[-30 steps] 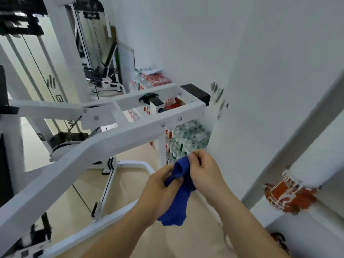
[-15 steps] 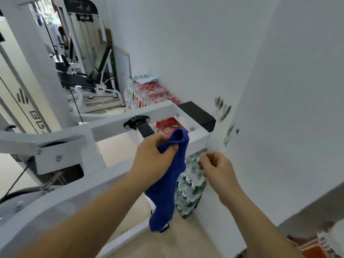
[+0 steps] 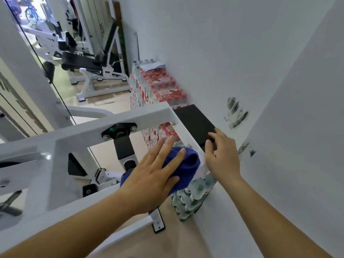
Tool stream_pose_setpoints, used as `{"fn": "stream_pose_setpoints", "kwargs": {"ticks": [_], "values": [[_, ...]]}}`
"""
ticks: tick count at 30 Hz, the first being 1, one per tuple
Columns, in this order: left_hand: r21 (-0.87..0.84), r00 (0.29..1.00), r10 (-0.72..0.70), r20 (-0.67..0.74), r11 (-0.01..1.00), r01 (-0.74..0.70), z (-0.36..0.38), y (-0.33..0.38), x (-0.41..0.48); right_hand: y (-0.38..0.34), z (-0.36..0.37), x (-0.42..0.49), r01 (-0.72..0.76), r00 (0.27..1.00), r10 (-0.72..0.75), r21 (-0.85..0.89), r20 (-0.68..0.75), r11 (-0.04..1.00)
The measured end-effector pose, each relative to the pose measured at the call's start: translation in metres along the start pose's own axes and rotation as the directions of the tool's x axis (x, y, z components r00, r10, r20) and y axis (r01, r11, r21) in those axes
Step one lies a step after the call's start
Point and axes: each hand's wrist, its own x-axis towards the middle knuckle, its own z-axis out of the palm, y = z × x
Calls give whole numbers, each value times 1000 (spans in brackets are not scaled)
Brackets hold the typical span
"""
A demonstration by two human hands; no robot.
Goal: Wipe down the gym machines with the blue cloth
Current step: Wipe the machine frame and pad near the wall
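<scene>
A white gym machine frame crosses the view from the lower left to a black pad at its far end by the wall. The blue cloth lies bunched on the frame's end beam. My left hand lies flat on the cloth with fingers spread, pressing it onto the beam. My right hand grips the near corner of the black pad, thumb in front and fingers on top.
Shrink-wrapped packs of red-capped water bottles are stacked against the white wall, with green-capped packs below the frame. A black bench machine stands further back. Dark smudges mark the wall beside the pad.
My left hand carried the hanging cloth forward and laid it flat on the frame's end beam. My right hand let go of the cloth, then reached out and took hold of the black pad.
</scene>
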Motion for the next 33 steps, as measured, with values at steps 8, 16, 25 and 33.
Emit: {"fn": "stream_pose_setpoints", "kwargs": {"ticks": [8, 16, 25, 33], "values": [[-99, 999, -6, -33, 995, 3, 7, 26, 75, 22, 3, 33, 29, 989, -57, 195, 140, 980], [0, 977, -103, 184, 994, 105, 1, 16, 21, 16, 3, 33, -43, 985, 5, 213, 174, 976], [-17, 963, -251, 101, 967, 253, 10, 54, 32, 13, -3, 30, -64, 971, 8, 230, 238, 971], [-27, 940, -213, 267, 973, 229, 0, 50, 103, 8, -7, 33, -83, 966, 25, 215, 259, 973]]}}
